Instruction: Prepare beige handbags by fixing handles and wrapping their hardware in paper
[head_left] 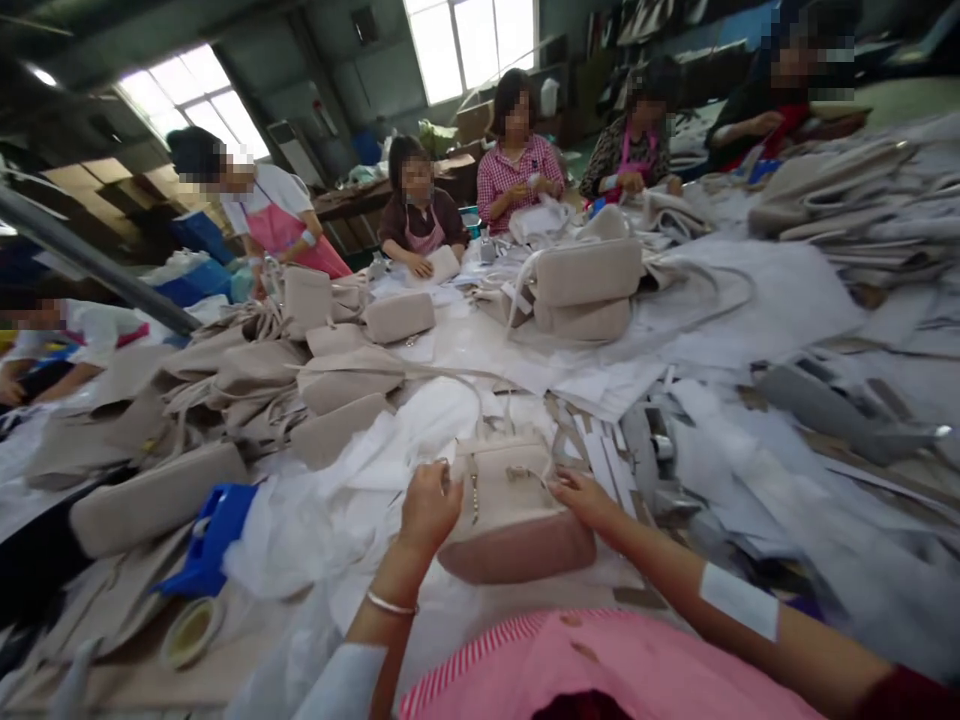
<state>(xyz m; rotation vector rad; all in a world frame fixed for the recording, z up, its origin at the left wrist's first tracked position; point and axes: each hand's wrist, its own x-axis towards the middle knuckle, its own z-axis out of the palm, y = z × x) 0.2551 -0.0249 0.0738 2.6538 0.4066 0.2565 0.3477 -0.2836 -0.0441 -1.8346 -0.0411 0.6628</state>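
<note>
Blue plastic of a tape dispenser [212, 537] lies at the left, a tape roll [191, 632] just below it. The left hand [429, 505] curls closed on the left edge of a beige handbag [514, 520], which stands upright on white paper [315, 520] straight before the person. The right hand [583, 497] grips its right edge. Grey sheets [825, 410] lie further right.

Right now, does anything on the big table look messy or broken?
Messy, yes: white wrapping sheets lie crumpled across the table, and beige handbags are heaped on their sides at left. The pink-bottomed handbag between the left hand and right hand looks unbroken.
</note>
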